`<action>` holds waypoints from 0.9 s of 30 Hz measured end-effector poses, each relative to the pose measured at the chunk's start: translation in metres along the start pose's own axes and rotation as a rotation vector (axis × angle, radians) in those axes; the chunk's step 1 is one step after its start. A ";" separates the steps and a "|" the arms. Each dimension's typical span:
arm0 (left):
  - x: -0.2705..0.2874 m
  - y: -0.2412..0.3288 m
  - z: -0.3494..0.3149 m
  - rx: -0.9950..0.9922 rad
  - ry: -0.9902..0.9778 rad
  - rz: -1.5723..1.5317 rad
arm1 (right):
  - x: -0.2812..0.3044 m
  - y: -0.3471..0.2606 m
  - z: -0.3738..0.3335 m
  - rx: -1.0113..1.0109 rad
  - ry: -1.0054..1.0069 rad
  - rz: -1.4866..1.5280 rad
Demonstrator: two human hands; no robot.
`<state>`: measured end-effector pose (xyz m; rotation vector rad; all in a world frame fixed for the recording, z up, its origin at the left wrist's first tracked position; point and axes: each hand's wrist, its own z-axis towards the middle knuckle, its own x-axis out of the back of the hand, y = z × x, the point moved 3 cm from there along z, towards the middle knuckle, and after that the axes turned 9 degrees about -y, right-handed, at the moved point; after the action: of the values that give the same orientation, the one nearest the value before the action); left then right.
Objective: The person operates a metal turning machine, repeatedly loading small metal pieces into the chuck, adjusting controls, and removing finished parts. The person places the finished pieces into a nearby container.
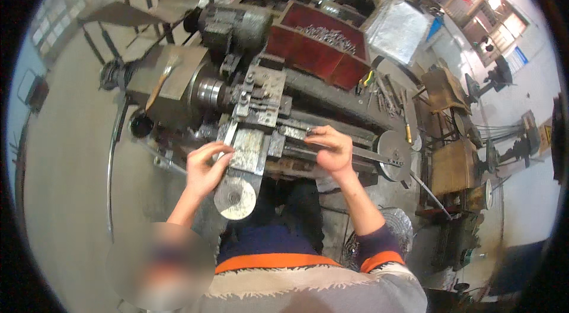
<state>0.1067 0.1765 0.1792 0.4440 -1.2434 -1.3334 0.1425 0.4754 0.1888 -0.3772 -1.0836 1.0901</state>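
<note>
A small metal lathe stands in front of me, its greasy cross slide (249, 150) littered with metal chips. At the slide's left edge is my left hand (206, 166), fingers bent and the thumb apart from them, close to a bright metal strip (230, 133). To the right of the tool post (261, 97), my right hand (333, 148) hovers over the lathe bed with its fingertips drawn together. What it pinches, if anything, is too small to make out. The round chuck (210, 94) sits left of the tool post. A pale round handwheel (235, 198) lies nearest my body.
A red box (323, 43) of small metal parts stands behind the bed. A brush (161, 88) rests on the headstock (169, 64), beside a motor (237, 26). Several hand tools (388, 97) lie at right, near a round metal disc (394, 156). A chair (148, 8) stands far left.
</note>
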 end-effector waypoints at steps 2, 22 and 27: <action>0.015 -0.021 -0.010 0.147 0.066 -0.070 | 0.026 0.010 0.027 -0.004 0.086 -0.168; 0.023 -0.164 -0.010 0.402 -0.377 0.378 | -0.011 0.068 -0.142 -0.428 0.214 -0.178; 0.019 -0.160 -0.010 0.382 -0.389 0.378 | 0.059 0.064 -0.302 -0.826 0.372 -0.408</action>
<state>0.0353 0.1126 0.0491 0.1974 -1.8189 -0.8811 0.3683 0.6273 0.0318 -0.9231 -1.1660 0.1541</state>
